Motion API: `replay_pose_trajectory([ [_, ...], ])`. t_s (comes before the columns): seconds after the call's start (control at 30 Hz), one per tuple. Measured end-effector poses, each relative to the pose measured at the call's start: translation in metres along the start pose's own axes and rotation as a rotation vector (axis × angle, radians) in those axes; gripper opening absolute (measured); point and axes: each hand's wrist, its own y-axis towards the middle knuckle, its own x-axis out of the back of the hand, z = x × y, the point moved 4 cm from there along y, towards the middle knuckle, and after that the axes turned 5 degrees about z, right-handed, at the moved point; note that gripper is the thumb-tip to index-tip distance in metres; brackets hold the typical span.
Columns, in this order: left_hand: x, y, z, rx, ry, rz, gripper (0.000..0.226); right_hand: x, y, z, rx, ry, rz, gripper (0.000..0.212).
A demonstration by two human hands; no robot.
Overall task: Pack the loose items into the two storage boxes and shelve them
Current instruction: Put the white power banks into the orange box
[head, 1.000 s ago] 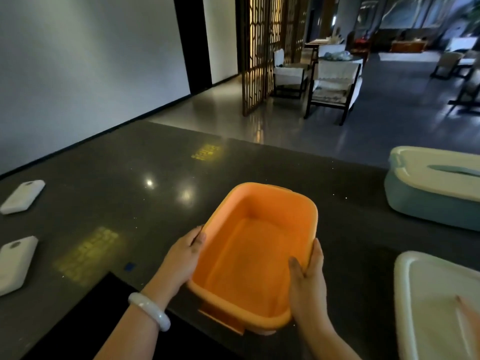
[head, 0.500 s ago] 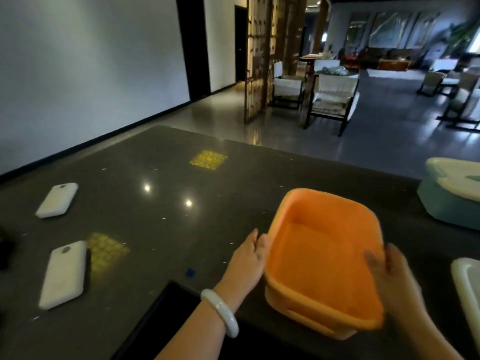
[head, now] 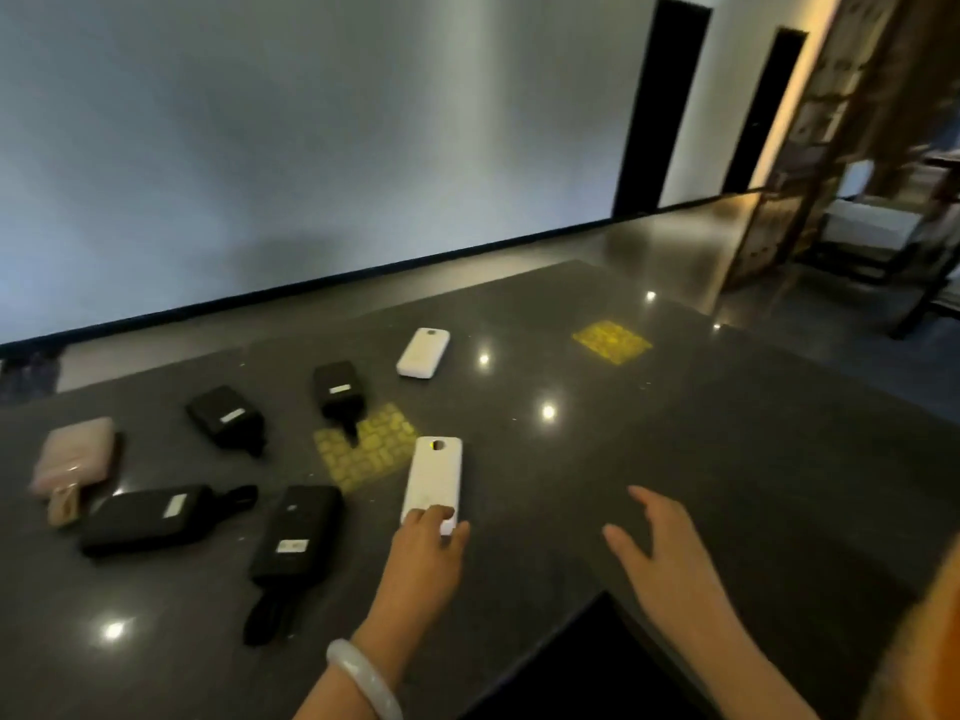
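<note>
Item: near white power bank (head: 435,480), flat on the dark stone table (head: 675,407), long axis running toward 12 o'clock, camera-like hole at its far end. Left hand (head: 426,548), with a pale bangle (head: 363,678) at the wrist, lay at the bank's 6 o'clock end; its fingers (head: 434,513) were curled over the near edge, touching the top face, the thumb seemingly at the right corner, though blur left the firmness of the grip uncertain. Right hand (head: 660,548) was at 3 o'clock of the bank, apart from it, fingers spread and nearly straight, holding nothing. Second white power bank (head: 423,352) lay at 12 o'clock, well apart. Four black pouches: one (head: 297,537) just beside the near bank at 9 o'clock, one (head: 156,517) farther out at 9 o'clock, two (head: 224,415) (head: 338,389) at 10 to 11 o'clock. Pink pouch (head: 75,454) lay farthest at 9 o'clock. An orange blur (head: 924,641), probably the box, filled the frame edge at 4 o'clock.
</note>
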Motion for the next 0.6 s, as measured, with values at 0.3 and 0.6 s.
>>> replay_pose_trajectory([
  [0.3, 0.015, 0.036, 0.032, 0.232, 0.148, -0.118, 0.085, -0.117, 0.093, 0.056, 0.103, 0.016, 0.382, 0.069],
  [0.6, -0.014, 0.102, 0.005, 0.352, 0.476, -0.158, 0.100, -0.128, 0.193, 0.053, 0.139, -0.062, 0.449, 0.068],
])
